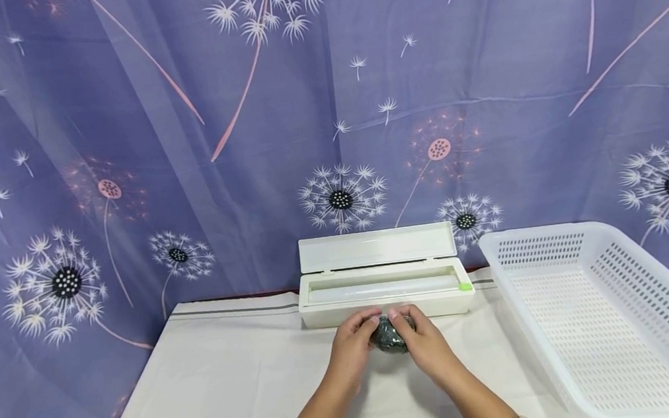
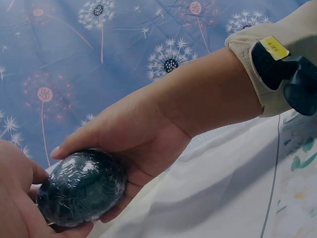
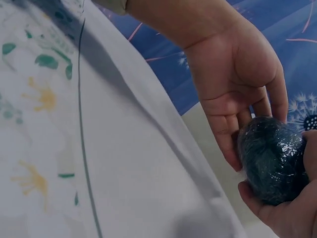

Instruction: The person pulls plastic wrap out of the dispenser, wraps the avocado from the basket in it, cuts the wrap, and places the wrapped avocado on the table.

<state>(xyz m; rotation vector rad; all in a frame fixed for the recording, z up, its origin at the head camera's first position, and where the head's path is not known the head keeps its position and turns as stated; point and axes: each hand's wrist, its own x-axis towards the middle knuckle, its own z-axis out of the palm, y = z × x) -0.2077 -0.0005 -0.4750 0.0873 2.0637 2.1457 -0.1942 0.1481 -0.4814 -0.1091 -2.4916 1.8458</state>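
Note:
Between both hands is a smooth, dark green, egg-shaped thing (image 1: 390, 338), its surface covered in shiny, wrinkled clear film. My left hand (image 1: 349, 346) holds it from the left, thumb on the near upper side. From the right, my right hand (image 1: 427, 341) holds the same thing with the thumb over its top. In the left wrist view the wrapped thing (image 2: 83, 188) sits against the right palm and fingers. The right wrist view shows the wrapped thing (image 3: 273, 161) at the left hand's fingertips. Right behind the hands stands a white cling film dispenser (image 1: 388, 310), lid up, roll inside.
The dispenser's raised lid (image 1: 376, 248) leans back near a purple dandelion-print curtain (image 1: 250, 196). A bright green piece (image 1: 465, 286) sits at the dispenser's right end. At the right is a white perforated plastic basket (image 1: 526, 325). A white cloth (image 1: 218, 378) covers the table.

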